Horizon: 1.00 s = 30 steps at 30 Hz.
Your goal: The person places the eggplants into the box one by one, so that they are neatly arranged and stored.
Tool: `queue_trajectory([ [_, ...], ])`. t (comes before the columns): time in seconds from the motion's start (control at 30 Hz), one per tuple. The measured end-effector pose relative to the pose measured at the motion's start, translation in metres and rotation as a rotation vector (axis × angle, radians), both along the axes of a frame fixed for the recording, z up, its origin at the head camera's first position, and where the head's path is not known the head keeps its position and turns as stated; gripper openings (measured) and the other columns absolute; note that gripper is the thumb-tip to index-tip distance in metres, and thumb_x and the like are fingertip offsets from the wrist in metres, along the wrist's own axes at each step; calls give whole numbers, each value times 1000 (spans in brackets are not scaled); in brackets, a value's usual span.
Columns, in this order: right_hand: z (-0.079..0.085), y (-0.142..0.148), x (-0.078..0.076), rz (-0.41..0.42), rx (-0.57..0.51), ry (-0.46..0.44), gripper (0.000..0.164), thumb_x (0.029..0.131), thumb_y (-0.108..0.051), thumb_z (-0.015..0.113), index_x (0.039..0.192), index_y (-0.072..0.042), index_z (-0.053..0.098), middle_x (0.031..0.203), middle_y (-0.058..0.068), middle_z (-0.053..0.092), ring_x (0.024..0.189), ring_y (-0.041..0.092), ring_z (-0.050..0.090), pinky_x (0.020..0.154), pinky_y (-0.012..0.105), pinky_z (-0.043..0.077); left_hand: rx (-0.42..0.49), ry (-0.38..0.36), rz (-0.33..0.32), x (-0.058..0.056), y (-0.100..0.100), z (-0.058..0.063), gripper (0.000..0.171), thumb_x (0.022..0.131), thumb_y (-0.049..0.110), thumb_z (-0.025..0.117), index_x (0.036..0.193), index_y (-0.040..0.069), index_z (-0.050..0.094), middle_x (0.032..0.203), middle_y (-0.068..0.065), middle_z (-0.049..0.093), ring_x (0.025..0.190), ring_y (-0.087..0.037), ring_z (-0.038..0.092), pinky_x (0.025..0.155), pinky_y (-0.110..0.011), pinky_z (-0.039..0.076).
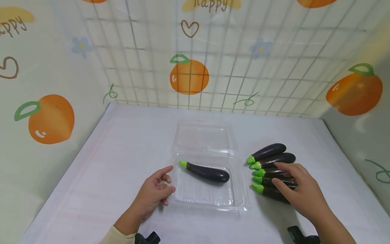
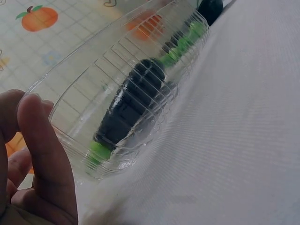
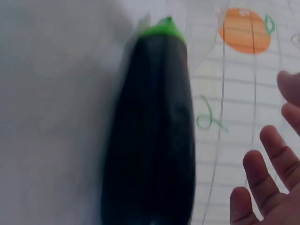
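Observation:
A dark purple eggplant [image 1: 207, 173] with a green stem end lies in the base of a clear plastic clamshell container [image 1: 198, 200], whose lid [image 1: 202, 137] is folded back flat. My left hand [image 1: 153, 191] is at the container's left edge, its index finger stretched out and its thumb at the rim. Whether these fingers pinch the rim is unclear. To the right, several eggplants [image 1: 268, 151] lie side by side, green ends toward the container. Over this row hovers my right hand [image 1: 304, 193], thumb and fingers spread apart. A single eggplant [image 3: 150, 131] fills much of the right wrist view.
A white cloth [image 1: 100, 162] covers the table. Behind it stands a wire grid [image 1: 231, 81] under a sheet printed with oranges, and side walls [image 1: 39, 169] close off left and right. Dark wrist camera mounts [image 1: 301, 235] show at the bottom.

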State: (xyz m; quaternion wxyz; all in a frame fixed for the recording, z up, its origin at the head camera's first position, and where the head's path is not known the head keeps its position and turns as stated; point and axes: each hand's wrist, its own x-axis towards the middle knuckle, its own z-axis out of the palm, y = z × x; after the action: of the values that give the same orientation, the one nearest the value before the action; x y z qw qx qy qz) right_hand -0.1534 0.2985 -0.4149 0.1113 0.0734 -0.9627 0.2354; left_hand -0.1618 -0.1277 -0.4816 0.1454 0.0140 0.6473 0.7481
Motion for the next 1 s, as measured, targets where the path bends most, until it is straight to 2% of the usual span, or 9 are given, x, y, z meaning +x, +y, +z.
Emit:
queue_trajectory([
  [0.1,-4,18,6,-19,-8,4,47,91,-28,77,133,-14,63,127,9,58,102,6,52,76,15,42,2,-7,1,0,0,0,73,84,-5,70,151,8,45,104,-4,46,59,-5,45,49,-19,49],
  [0.23,-10,34,12,-12,-12,-9,48,87,-28,81,130,-14,66,126,8,59,102,-4,47,75,11,40,0,-10,5,-1,-1,1,73,84,-6,70,151,7,45,103,-4,46,59,-5,45,48,-19,49],
  [0.4,-20,47,16,-49,8,-56,52,85,-35,83,130,-15,67,129,10,59,113,11,49,75,17,38,-10,-8,7,0,0,3,73,84,-6,69,151,5,44,103,-4,47,59,-5,45,48,-19,49],
  [0.6,-33,57,22,-43,-34,-19,54,79,-33,87,128,-20,68,126,-3,55,112,-25,29,78,10,32,-1,-8,0,-1,0,0,73,84,-7,69,151,5,44,103,-4,47,59,-5,46,48,-19,49],
  [0.73,-40,58,23,-28,-46,0,58,77,-30,89,130,-19,67,128,0,56,121,-15,35,93,-3,20,4,-5,4,-2,-1,-1,73,83,-6,70,151,6,45,103,-5,47,59,-5,46,48,-19,49],
  [0.8,-41,58,23,-29,-42,-18,60,77,-30,88,132,-16,66,131,8,57,130,5,41,110,7,21,4,-7,3,-2,-1,-1,73,83,-6,70,151,6,45,103,-5,47,59,-5,45,48,-19,49],
  [0.87,-42,59,23,-31,-34,-48,61,78,-29,88,133,-13,65,132,15,56,130,28,44,120,37,31,4,-13,4,-2,-1,-1,73,83,-6,70,151,6,45,103,-4,47,59,-5,45,48,-19,49],
  [0.93,-43,59,24,-33,-19,-83,62,78,-29,87,133,-10,65,132,19,55,124,45,44,105,63,38,6,-18,4,-2,-1,-1,73,84,-6,70,151,6,44,103,-4,47,58,-5,44,48,-19,49],
  [1.0,-43,60,24,-34,0,-109,60,78,-28,88,131,-8,66,129,22,56,120,50,46,89,70,39,6,-22,5,-2,-1,-1,73,84,-7,69,151,5,44,102,-4,47,58,-5,44,48,-19,48],
])
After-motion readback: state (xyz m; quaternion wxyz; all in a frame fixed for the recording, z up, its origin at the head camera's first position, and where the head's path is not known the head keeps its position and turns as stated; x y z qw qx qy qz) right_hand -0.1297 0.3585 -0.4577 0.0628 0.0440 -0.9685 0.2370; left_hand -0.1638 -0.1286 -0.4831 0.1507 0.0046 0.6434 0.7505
